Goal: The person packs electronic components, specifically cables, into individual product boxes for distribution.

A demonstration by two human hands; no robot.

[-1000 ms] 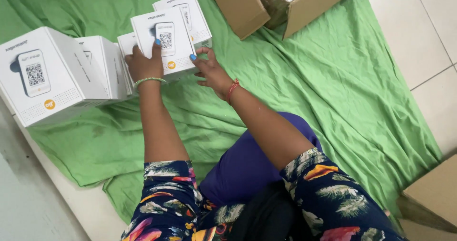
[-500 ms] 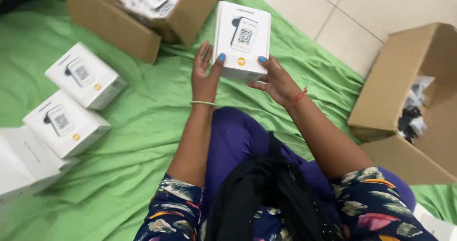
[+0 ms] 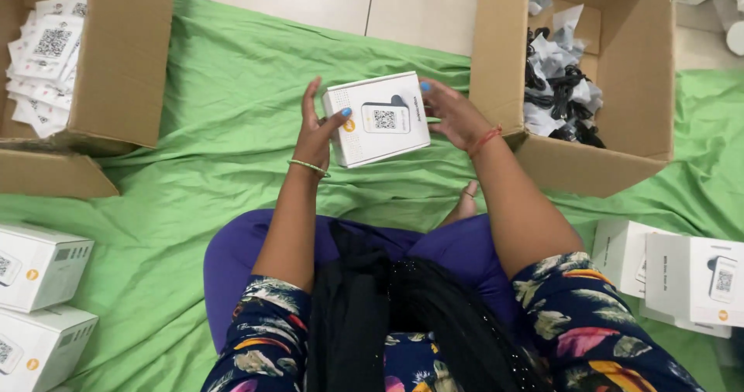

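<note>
White box (image 3: 380,119) clasped between left hand (image 3: 316,132) and right hand (image 3: 453,113), fingers curled.

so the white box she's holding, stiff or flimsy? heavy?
The white box probably is stiff: its edges stay straight between the left hand and right hand. Likely light for its size, held aloft by fingertips. Flat faces suggest no rolling; the smooth surface may slip.

White box (image 3: 377,118) with black-and-white square code at centre; green sheet (image 3: 225,90) beneath; brown cartons (image 3: 124,59) at ten and two o'clock; floral navy sleeves (image 3: 581,322); purple trousers (image 3: 232,260).
</note>
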